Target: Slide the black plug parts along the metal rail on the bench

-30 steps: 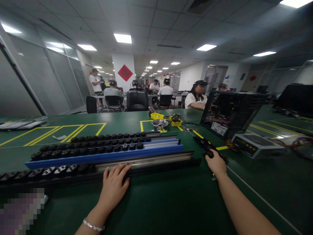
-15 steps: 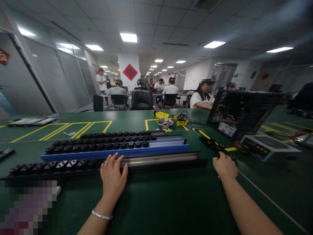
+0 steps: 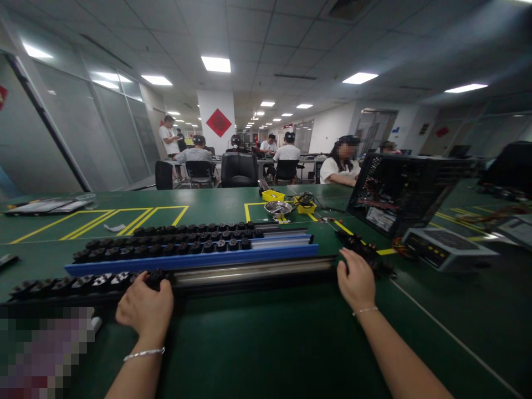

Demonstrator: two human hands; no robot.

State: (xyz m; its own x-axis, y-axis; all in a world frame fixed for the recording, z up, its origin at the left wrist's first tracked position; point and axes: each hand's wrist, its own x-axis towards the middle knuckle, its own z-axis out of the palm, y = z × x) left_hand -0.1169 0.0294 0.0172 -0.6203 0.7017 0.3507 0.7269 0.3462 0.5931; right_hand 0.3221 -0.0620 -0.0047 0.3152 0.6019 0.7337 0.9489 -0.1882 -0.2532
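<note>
My left hand (image 3: 145, 307) pinches a black block (image 3: 157, 276); my loosely open right hand (image 3: 358, 281) could bump the nearby rail (image 3: 257, 271) askew.

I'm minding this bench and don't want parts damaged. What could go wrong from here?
The left hand is at the black parts on the front rail, so a crooked push might jam or tip one. The right hand is near the rail's right end and could knock it askew. The blue rail lies just behind, so it might get bumped if the front one shifts.
</note>
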